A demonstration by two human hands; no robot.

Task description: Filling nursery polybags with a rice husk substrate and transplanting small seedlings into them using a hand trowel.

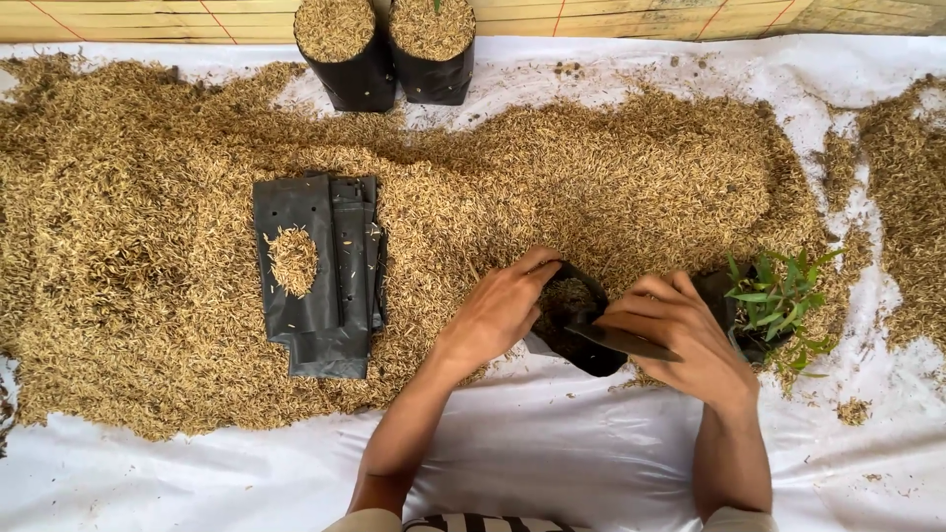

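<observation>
A small black plastic grow bag (583, 347) lies tilted on the husk heap, its mouth open and partly filled with husk. My left hand (498, 310) grips the bag's left rim, fingers curled over the edge. On the right side of the bag, my right hand (670, 330) pinches the flattened rim. Just right of that hand a small green seedling (778, 300) stands in another black bag.
Golden rice husk (148, 246) covers a white sheet (552, 443). A flat stack of empty black bags (320, 286) lies to the left with some husk on top. Two filled black bags (384, 49) stand at the back. A bamboo mat (148, 20) runs along the far edge.
</observation>
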